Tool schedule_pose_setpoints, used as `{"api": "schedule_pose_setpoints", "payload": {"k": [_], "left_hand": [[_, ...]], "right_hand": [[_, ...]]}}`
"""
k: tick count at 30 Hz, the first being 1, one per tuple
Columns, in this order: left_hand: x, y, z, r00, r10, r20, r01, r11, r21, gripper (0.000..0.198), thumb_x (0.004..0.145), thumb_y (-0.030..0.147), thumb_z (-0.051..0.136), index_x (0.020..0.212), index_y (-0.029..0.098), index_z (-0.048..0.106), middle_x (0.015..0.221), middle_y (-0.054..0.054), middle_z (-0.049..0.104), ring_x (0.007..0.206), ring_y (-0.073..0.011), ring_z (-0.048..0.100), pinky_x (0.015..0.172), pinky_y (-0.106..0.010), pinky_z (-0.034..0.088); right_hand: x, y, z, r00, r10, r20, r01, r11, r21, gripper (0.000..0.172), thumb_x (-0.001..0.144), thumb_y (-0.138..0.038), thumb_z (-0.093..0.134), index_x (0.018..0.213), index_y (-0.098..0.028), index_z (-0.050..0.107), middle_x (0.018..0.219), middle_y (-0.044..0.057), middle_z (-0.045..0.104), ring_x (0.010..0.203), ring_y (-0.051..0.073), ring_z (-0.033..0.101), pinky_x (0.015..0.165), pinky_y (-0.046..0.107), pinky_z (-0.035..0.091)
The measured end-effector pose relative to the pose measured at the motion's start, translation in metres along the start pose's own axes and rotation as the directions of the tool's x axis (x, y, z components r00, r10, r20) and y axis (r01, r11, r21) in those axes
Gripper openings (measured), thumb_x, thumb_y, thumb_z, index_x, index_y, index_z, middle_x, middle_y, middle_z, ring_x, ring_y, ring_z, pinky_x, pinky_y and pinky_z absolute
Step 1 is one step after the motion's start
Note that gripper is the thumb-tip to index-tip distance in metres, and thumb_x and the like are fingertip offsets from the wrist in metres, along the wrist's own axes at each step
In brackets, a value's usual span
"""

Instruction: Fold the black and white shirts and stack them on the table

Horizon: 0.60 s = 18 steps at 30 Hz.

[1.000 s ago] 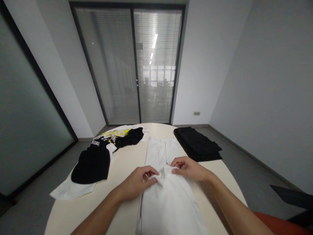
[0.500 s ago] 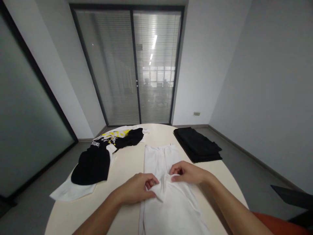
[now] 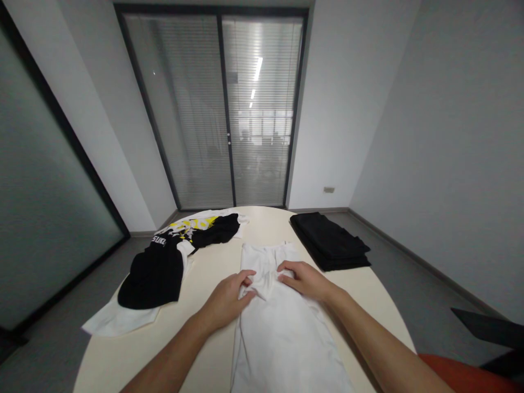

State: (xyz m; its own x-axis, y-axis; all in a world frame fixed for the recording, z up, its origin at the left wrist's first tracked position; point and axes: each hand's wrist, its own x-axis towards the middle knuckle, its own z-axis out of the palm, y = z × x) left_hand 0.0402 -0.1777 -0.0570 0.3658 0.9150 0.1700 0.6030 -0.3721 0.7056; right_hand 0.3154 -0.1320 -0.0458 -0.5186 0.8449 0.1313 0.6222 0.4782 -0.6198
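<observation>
White garment (image 3: 286, 333) lies lengthwise on the table (image 3: 208, 305) in the head view, running from its middle toward you. Your left hand (image 3: 227, 297) and right hand (image 3: 305, 281) touch its crumpled part, thumbs apart from curled fingers; I cannot tell whether the tips pinch cloth. Printed black shirt (image 3: 158, 273) sits along the table's left edge, folded black clothes (image 3: 329, 240) at its far right.

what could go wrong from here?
- The white garment is rumpled between the left hand and right hand; pressed flat like that, it might crease.
- Far left, white cloth under a black garment overhangs the table; a bump might drag it off.
</observation>
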Motion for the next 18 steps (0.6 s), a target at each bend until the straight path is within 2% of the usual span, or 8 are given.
{"api": "schedule_pose_setpoints", "payload": {"k": [2, 4, 7, 9, 11, 13, 15, 18], "left_hand": [[-0.003, 0.003, -0.004, 0.999, 0.017, 0.052, -0.021, 0.997, 0.069, 0.043, 0.082, 0.027, 0.064, 0.125, 0.023, 0.063, 0.098, -0.004, 0.069, 0.091, -0.0204, 0.064, 0.084, -0.029, 0.045], [-0.007, 0.008, -0.009, 0.988, 0.046, 0.149, -0.062, 0.993, 0.101, 0.041, 0.078, 0.027, 0.068, 0.119, 0.025, 0.067, 0.092, -0.001, 0.069, 0.084, -0.0187, 0.063, 0.077, -0.026, 0.044], [-0.013, 0.015, -0.016, 0.947, 0.103, 0.304, -0.121, 0.992, 0.041, 0.034, 0.077, 0.028, 0.070, 0.111, 0.026, 0.072, 0.085, 0.002, 0.068, 0.075, -0.0151, 0.061, 0.070, -0.023, 0.042], [-0.013, 0.018, -0.017, 0.939, 0.122, 0.322, -0.122, 0.992, -0.018, 0.026, 0.080, 0.028, 0.067, 0.105, 0.024, 0.074, 0.081, 0.002, 0.067, 0.072, -0.0138, 0.060, 0.067, -0.022, 0.041], [-0.011, 0.018, -0.016, 0.960, 0.110, 0.258, -0.098, 0.993, -0.061, 0.021, 0.085, 0.029, 0.062, 0.100, 0.022, 0.075, 0.077, 0.001, 0.066, 0.069, -0.0137, 0.058, 0.065, -0.022, 0.040], [-0.006, 0.016, -0.013, 0.989, 0.080, 0.127, -0.067, 0.993, -0.100, 0.022, 0.088, 0.030, 0.058, 0.098, 0.020, 0.074, 0.077, 0.000, 0.067, 0.070, -0.0146, 0.057, 0.066, -0.023, 0.041], [-0.001, 0.011, -0.008, 0.999, 0.041, -0.016, -0.043, 0.992, -0.122, 0.024, 0.091, 0.031, 0.054, 0.101, 0.019, 0.072, 0.081, -0.002, 0.068, 0.074, -0.0161, 0.058, 0.069, -0.025, 0.043], [0.004, 0.000, -0.001, 0.996, 0.025, -0.090, -0.032, 0.997, -0.072, 0.026, 0.089, 0.028, 0.056, 0.111, 0.020, 0.067, 0.092, -0.004, 0.069, 0.085, -0.0189, 0.061, 0.080, -0.029, 0.045]], "right_hand": [[-0.004, -0.001, 0.000, 0.998, -0.004, 0.068, 0.004, 1.000, 0.001, 0.029, 0.090, -0.044, 0.059, 0.105, -0.021, 0.069, 0.067, -0.002, 0.060, 0.059, 0.013, 0.049, 0.059, 0.024, 0.035], [-0.009, -0.005, -0.003, 0.987, -0.037, 0.156, 0.030, 0.998, 0.050, 0.028, 0.089, -0.042, 0.062, 0.104, -0.021, 0.069, 0.075, -0.001, 0.064, 0.065, 0.014, 0.053, 0.061, 0.024, 0.038], [-0.016, -0.012, -0.008, 0.954, -0.110, 0.278, 0.063, 0.983, 0.172, 0.026, 0.088, -0.040, 0.063, 0.103, -0.020, 0.070, 0.089, 0.002, 0.069, 0.076, 0.015, 0.059, 0.068, 0.024, 0.042], [-0.018, -0.017, -0.012, 0.950, -0.131, 0.284, 0.063, 0.970, 0.236, 0.026, 0.088, -0.041, 0.064, 0.101, -0.019, 0.070, 0.092, 0.003, 0.071, 0.080, 0.016, 0.061, 0.072, 0.025, 0.044], [-0.016, -0.018, -0.014, 0.974, -0.115, 0.192, 0.065, 0.966, 0.250, 0.027, 0.089, -0.043, 0.063, 0.099, -0.019, 0.070, 0.093, 0.003, 0.072, 0.083, 0.017, 0.062, 0.076, 0.026, 0.045], [-0.011, -0.017, -0.014, 0.997, -0.075, 0.030, 0.067, 0.975, 0.212, 0.030, 0.090, -0.046, 0.060, 0.098, -0.019, 0.070, 0.095, 0.004, 0.072, 0.084, 0.018, 0.062, 0.077, 0.027, 0.045], [-0.003, -0.011, -0.011, 0.995, -0.036, -0.092, 0.048, 0.989, 0.136, 0.033, 0.092, -0.049, 0.057, 0.101, -0.020, 0.070, 0.095, 0.005, 0.072, 0.080, 0.018, 0.061, 0.073, 0.027, 0.044], [0.008, -0.001, -0.002, 0.994, -0.038, -0.099, 0.041, 0.999, 0.024, 0.033, 0.093, -0.048, 0.055, 0.103, -0.021, 0.071, 0.095, 0.005, 0.073, 0.076, 0.018, 0.061, 0.072, 0.028, 0.044]]}}
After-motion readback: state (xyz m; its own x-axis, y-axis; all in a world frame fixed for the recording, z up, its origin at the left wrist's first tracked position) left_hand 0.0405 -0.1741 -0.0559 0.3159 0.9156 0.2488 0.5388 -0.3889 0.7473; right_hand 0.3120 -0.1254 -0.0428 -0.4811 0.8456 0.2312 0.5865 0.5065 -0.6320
